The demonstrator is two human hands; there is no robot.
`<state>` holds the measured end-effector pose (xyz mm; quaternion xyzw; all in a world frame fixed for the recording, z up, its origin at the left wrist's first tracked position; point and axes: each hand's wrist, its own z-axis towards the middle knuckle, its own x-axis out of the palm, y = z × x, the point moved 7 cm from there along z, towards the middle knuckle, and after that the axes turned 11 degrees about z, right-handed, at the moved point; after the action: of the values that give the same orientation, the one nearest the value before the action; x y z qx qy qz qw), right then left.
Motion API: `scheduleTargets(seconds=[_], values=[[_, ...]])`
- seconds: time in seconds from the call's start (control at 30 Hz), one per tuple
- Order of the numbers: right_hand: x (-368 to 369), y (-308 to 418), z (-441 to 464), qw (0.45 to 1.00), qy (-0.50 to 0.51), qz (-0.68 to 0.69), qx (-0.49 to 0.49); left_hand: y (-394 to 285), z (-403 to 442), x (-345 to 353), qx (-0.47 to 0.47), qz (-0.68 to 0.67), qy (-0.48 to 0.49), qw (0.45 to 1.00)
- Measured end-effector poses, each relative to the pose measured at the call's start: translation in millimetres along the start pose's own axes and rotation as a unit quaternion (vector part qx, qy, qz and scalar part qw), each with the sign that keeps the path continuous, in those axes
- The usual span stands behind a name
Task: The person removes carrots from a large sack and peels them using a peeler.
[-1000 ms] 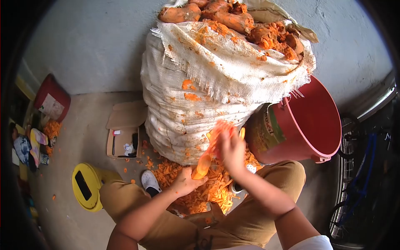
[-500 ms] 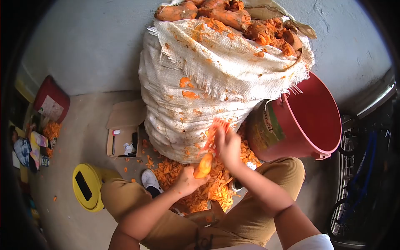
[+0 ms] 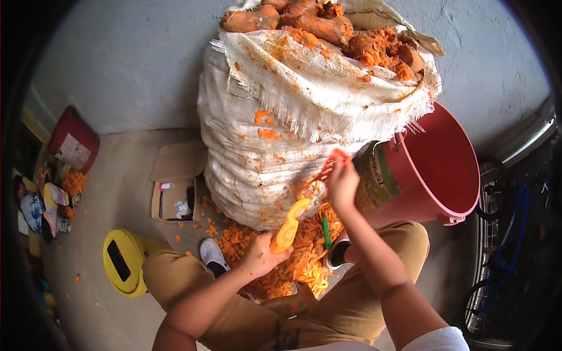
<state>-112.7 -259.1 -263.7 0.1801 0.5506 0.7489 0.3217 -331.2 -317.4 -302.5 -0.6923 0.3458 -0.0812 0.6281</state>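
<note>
"Fingers of the left hand (image 3: 257, 257), state?"

"Clamped round the lower end of an orange root (image 3: 284, 235); it sticks up and rightward out of the grip, tilted, above the peelings (image 3: 304, 266)."

"Right hand (image 3: 343, 184)?"

"Fingers closed on a red tool (image 3: 337, 158), partly hidden. Root sits below and left of those fingers, apart from them."

"Nearby?"

"White sack (image 3: 252, 152) behind, red bucket (image 3: 386, 213) to the right."

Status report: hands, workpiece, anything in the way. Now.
Left hand gripping orange vegetable. Right hand holding red tool, apart from it. White sack close beyond; peelings heaped below.
</note>
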Motion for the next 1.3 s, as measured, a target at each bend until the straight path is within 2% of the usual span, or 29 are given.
scheduleTargets(seconds=[0.03,0.07,0.1,0.13,0.17,0.2,0.27,0.33,0.4,0.67,0.77,0.87,0.97,1.3], values=[[-8.1,-23.5,14.7,0.995,-0.032,0.057,0.081,-10.9,-1.6,-5.5,0.004,0.013,-0.002,1.0],[-18.0,-29.6,17.5,0.998,-0.044,-0.025,0.045,-17.3,-1.4,-9.4,0.007,0.023,-0.007,1.0],[-12.1,-18.5,12.4,0.998,-0.007,-0.037,0.047,-1.0,1.0,-8.6,-0.075,0.009,0.033,0.997],[-4.0,-2.8,2.8,0.997,0.029,-0.05,0.049,6.9,2.7,-8.0,-0.098,-0.026,0.051,0.994],[4.9,31.8,-8.4,0.999,0.047,-0.009,-0.023,14.3,4.0,-7.2,-0.12,-0.06,0.07,0.988],[8.9,32.7,-13.9,0.994,0.069,-0.073,-0.051,19.9,3.9,-4.6,-0.143,-0.092,0.091,0.981],[11.2,35.3,-18.4,0.989,0.089,-0.09,-0.08,16.1,4.6,2.1,-0.114,-0.155,0.104,0.976],[11.8,10.7,-15.4,0.992,0.075,0.07,0.068,11.3,3.7,6.6,-0.097,-0.213,0.126,0.964],[5.0,9.2,-12.3,0.993,0.072,0.03,0.092,13.8,4.5,7.1,-0.079,-0.228,0.133,0.961],[3.4,0.4,-16.1,0.985,0.117,0.078,0.104,9.9,5.5,3.1,-0.082,-0.252,0.121,0.957],[-0.2,5.6,-17.1,0.985,0.092,0.08,0.123,11.4,6.0,3.2,-0.087,-0.267,0.124,0.952],[0.7,10.0,-18.3,0.984,0.099,0.08,0.128,8.7,5.8,-0.5,-0.091,-0.21,0.105,0.968],[5.0,5.6,-19.2,0.984,0.13,0.066,0.106,11.2,5.2,-4.6,-0.127,-0.276,0.073,0.95],[9.5,1.2,-22.7,0.981,0.147,0.024,0.125,7.9,7.0,-3.8,-0.081,-0.287,0.119,0.947]])
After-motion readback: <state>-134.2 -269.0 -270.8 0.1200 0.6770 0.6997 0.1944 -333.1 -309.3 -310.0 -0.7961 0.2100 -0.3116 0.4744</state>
